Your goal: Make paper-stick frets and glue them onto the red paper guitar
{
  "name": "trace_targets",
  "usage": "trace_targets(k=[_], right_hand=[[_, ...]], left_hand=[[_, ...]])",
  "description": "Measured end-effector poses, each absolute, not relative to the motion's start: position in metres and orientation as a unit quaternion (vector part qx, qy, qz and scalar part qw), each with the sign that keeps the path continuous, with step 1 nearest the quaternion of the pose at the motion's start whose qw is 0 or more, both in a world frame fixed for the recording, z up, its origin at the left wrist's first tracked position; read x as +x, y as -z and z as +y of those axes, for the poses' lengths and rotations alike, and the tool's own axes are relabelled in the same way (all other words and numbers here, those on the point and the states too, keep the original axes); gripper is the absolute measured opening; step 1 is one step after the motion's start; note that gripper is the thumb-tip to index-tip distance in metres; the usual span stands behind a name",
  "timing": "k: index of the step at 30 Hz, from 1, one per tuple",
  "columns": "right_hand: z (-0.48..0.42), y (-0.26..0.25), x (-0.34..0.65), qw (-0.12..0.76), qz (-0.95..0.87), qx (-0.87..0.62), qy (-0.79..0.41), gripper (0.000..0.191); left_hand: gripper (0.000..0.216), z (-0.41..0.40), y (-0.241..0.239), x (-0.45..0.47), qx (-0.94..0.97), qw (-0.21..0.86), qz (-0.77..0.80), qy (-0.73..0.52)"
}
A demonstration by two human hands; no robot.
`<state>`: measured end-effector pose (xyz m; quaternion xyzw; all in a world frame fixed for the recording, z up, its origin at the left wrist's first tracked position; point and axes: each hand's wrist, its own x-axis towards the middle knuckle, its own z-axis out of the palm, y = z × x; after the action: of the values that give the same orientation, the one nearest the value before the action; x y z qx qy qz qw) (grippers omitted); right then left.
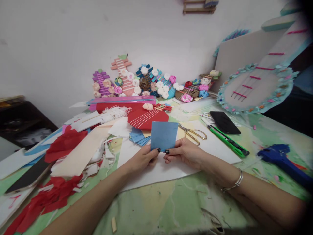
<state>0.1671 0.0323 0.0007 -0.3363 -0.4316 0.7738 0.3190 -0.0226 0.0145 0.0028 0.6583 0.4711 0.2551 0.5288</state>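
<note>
A square of blue paper [164, 135] stands upright between my two hands, above a white board [186, 169]. My left hand [146, 158] pinches its lower left edge between thumb and fingers. At the lower right edge, my right hand [182, 151] grips the same paper, its thumb close to the left one. Just behind the square lies a small fan of blue paper pieces [140, 137]. Gold-handled scissors [195, 134] rest on the board beyond my right hand. A red paper guitar shape [149, 117] with white strings lies farther back.
On the right are a green utility knife [227, 141], a black phone [225, 122] and a blue glue gun [285, 163]. Red crepe paper [65, 143] and paper scraps crowd the left. Flower-decorated instrument models [161, 81] line the wall. A large paper instrument [254, 85] leans at right.
</note>
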Motion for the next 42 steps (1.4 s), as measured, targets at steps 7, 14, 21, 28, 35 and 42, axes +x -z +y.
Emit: trace_targets(k=[7, 14, 21, 28, 35, 42], right_hand=[[0.035, 0.0004, 0.1718, 0.295, -0.449, -0.328, -0.777, 0.022], [0.0354, 0.0021, 0.1731, 0.298, -0.475, -0.31, -0.768, 0.017], [0.0354, 0.0019, 0.1711, 0.303, -0.477, -0.311, -0.764, 0.014], [0.0353, -0.0002, 0.1736, 0.299, -0.482, -0.319, -0.759, 0.016], [0.0358, -0.0015, 0.1737, 0.301, -0.488, -0.327, -0.751, 0.015], [0.0345, -0.0052, 0.1718, 0.32, -0.483, -0.348, -0.737, 0.01]], left_hand=[[0.032, 0.0117, -0.008, -0.0207, 0.676, 0.517, 0.47, -0.235], [0.034, 0.0124, -0.0094, -0.0232, 0.689, 0.514, 0.463, -0.216], [0.031, 0.0117, -0.0065, -0.0234, 0.683, 0.522, 0.455, -0.235], [0.038, 0.0114, -0.0097, -0.0242, 0.683, 0.536, 0.438, -0.234], [0.043, 0.0138, -0.0078, -0.0283, 0.702, 0.51, 0.447, -0.218], [0.034, 0.013, -0.0056, -0.0279, 0.696, 0.493, 0.448, -0.267]])
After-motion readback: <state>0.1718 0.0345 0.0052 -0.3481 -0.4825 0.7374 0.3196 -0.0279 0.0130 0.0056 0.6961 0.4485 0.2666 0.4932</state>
